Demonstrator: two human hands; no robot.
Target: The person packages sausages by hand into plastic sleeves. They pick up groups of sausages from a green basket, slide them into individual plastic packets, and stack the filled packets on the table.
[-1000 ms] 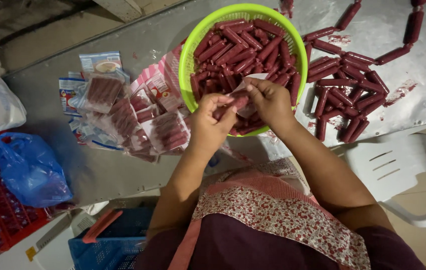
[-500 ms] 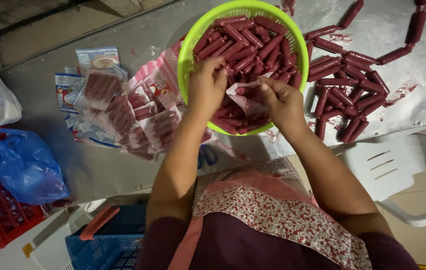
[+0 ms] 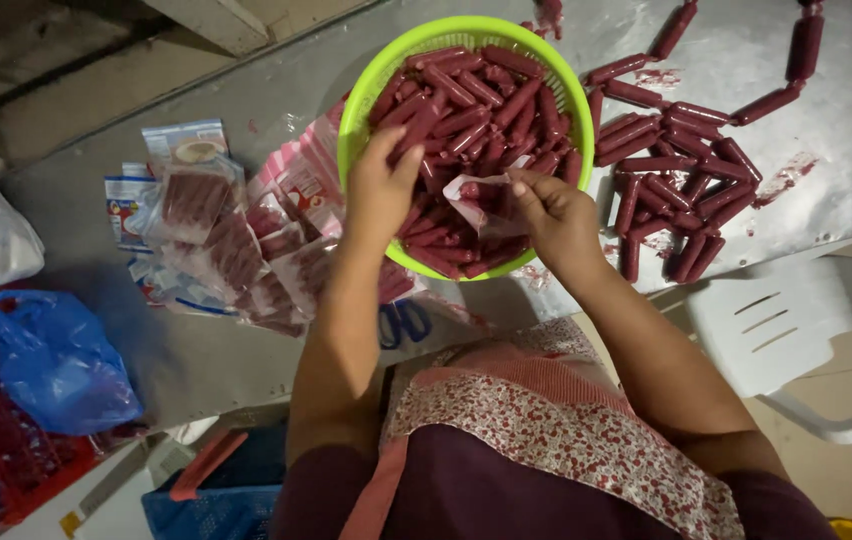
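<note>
**Glossy red sausages, crinkled clear pouch**

Left hand (image 3: pixel 378 190) pinching a smooth, cylindrical sausage (image 3: pixel 416 128) inside the round, lime-green plastic basket (image 3: pixel 366 85). Right hand (image 3: pixel 556 215) clamped on a thin, crumpled plastic pouch (image 3: pixel 481 200) over the basket. Loose linked sausages (image 3: pixel 676 180) strewn across the dull metal counter (image 3: pixel 846 150); flat filled packets (image 3: pixel 216 235) stacked leftward.

Loose sausages (image 3: pixel 681 190) are crowding the worktop (image 3: pixel 846 130) right of the green basket (image 3: pixel 361 95), and filled packets (image 3: pixel 236 250) are piling against its left. Bare worktop is lying open at far left and near the blue bag (image 3: pixel 56 360). A white chair (image 3: pixel 806 340) is blocking the near right.
</note>
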